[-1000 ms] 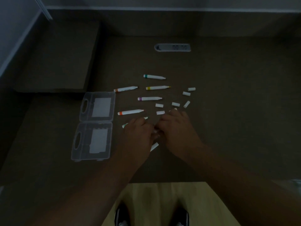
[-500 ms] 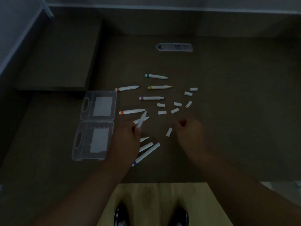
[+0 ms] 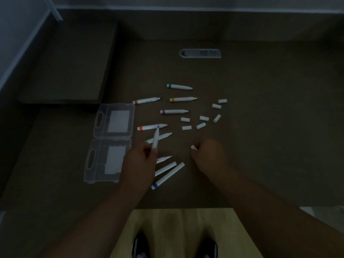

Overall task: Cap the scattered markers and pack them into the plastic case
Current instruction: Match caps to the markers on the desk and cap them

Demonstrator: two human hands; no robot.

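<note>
L hand [image 3: 143, 161] pinches blue-tipped marker [image 3: 155, 139] mid-frame, R hand [image 3: 208, 155] grips cap [image 3: 193, 147]: line cap w/ tip, push straight till seated.

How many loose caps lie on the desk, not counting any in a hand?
7, all right of the markers: two far right, one below them, four in the middle. The hands may hide more.
</note>
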